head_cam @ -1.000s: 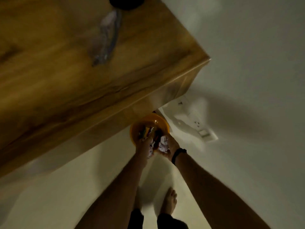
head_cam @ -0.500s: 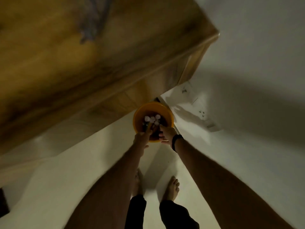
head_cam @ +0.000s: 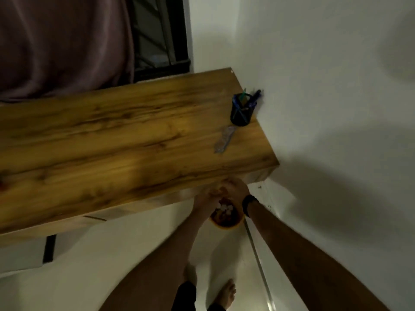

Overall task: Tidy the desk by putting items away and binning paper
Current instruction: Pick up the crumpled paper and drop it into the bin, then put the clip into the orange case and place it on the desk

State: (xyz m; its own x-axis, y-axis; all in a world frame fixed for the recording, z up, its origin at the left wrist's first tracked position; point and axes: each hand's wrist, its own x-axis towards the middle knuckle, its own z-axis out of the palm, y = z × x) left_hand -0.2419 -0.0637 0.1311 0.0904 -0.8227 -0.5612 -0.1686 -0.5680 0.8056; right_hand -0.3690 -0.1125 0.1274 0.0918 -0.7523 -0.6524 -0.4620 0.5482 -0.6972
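An orange bin [head_cam: 226, 226] stands on the floor below the desk's right front corner, with white crumpled paper balls [head_cam: 223, 207] lying inside on darker rubbish. My left hand [head_cam: 207, 198] and my right hand [head_cam: 237, 188] are close together just above the bin, next to the desk edge. Both are blurred, and I see nothing in them. A black band sits on my right wrist. On the wooden desk [head_cam: 112, 142] a dark pen holder [head_cam: 241, 113] with pens stands at the right end, and a clear ruler [head_cam: 224, 139] lies in front of it.
A white wall runs along the desk's right side, close to the bin. A dark curtain [head_cam: 62, 41] and a barred window [head_cam: 159, 34] are behind the desk. My bare feet [head_cam: 228, 292] stand on the pale floor.
The crumpled paper that my hands held over the bin now lies inside it. Both hands have risen toward the desk edge, and my view has lifted to show the whole desk.
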